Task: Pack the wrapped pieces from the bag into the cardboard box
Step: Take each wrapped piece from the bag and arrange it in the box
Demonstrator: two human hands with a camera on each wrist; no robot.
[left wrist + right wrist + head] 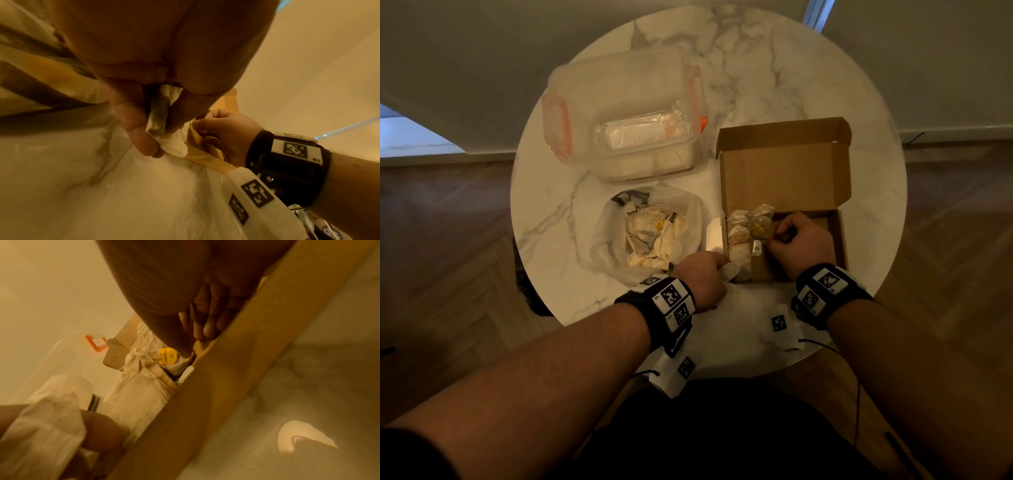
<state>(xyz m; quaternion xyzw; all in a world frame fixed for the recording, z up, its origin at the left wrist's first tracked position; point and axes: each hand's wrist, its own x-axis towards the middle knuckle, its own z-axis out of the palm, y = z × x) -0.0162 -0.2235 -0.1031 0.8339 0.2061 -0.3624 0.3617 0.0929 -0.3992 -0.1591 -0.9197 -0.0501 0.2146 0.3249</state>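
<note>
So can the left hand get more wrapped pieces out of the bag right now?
Probably not yet. The left hand already pinches a wrapped piece at the cardboard box. The bag gapes open right beside it, so once it lets go, nothing looks in the way.

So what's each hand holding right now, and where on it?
The left hand pinches a wrapped piece by its upper end, between fingers and thumb. The right hand is curled inside the cardboard box; its hold is unclear.

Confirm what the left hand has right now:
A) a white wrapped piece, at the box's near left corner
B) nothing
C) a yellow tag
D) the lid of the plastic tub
A: the left hand pinches a white wrapped piece beside the cardboard box.
</note>
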